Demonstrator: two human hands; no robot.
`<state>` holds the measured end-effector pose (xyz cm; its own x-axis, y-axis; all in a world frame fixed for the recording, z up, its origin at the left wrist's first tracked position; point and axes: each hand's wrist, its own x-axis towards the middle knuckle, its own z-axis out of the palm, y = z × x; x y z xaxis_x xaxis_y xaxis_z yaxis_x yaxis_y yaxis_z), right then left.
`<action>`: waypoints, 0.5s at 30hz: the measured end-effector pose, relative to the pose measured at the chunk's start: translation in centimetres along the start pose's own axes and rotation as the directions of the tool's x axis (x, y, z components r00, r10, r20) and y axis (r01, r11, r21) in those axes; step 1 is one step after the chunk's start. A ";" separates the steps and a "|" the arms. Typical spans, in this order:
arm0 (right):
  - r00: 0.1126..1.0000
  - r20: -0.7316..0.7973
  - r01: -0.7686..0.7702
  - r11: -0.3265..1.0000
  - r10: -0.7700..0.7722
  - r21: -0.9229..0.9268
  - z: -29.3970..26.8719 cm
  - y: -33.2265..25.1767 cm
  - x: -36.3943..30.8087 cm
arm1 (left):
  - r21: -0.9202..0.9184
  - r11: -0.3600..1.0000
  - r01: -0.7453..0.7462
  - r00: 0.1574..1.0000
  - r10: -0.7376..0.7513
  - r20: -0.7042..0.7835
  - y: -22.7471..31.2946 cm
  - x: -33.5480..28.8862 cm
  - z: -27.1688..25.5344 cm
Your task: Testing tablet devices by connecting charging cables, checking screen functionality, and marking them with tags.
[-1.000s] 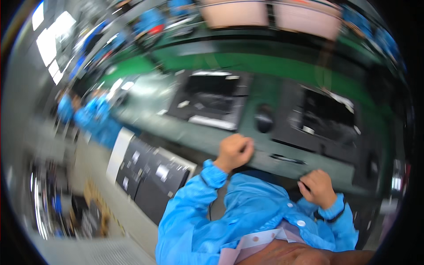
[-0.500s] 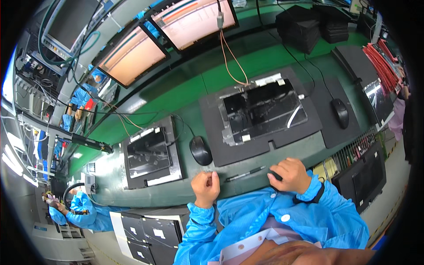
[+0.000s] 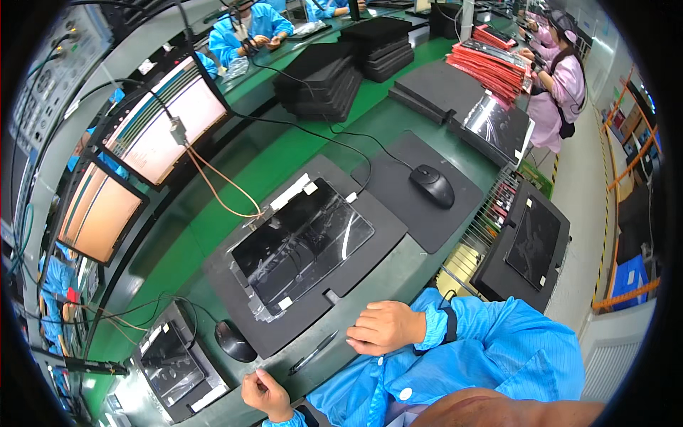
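My left hand (image 3: 267, 395) is curled into a loose fist at the bench's near edge, thumb raised, with nothing visible in it. My right hand (image 3: 384, 327) rests at the same edge with its fingers bent together; what lies under them is hidden. Between the hands a pen (image 3: 314, 353) lies on the bench. Beyond it a dark display panel (image 3: 302, 245) with clear film and white tabs sits on a black foam pad (image 3: 384, 220), wired by a cable. A black mouse (image 3: 235, 341) is just beyond my left hand.
Another mouse (image 3: 432, 186) sits on a dark mat, right. A smaller panel (image 3: 169, 366) lies at left. Foam stacks (image 3: 316, 82), red sleeves (image 3: 491, 67) and two monitors (image 3: 160, 124) stand farther back. A rack panel (image 3: 533, 245) is at right. Co-workers are beyond.
The view has swung to the right, so the bench appears shifted left and the aisle shows. Both hands stay near the bench edge. A dark thing seen under my right fingers is now hidden.
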<state>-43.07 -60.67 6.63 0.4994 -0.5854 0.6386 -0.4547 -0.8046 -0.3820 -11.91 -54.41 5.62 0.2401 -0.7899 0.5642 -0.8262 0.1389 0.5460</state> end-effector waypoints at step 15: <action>0.996 -0.083 0.007 0.997 -0.014 -0.082 0.4 0.6 -0.6 | 0.059 0.995 -0.076 0.996 0.078 -0.034 0.2 0.7 0.9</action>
<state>-43.36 -60.85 5.78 0.4430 -0.5641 0.6968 -0.5099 -0.7978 -0.3217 -12.34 -55.45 5.58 0.1918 -0.7559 0.6260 -0.8709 0.1630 0.4637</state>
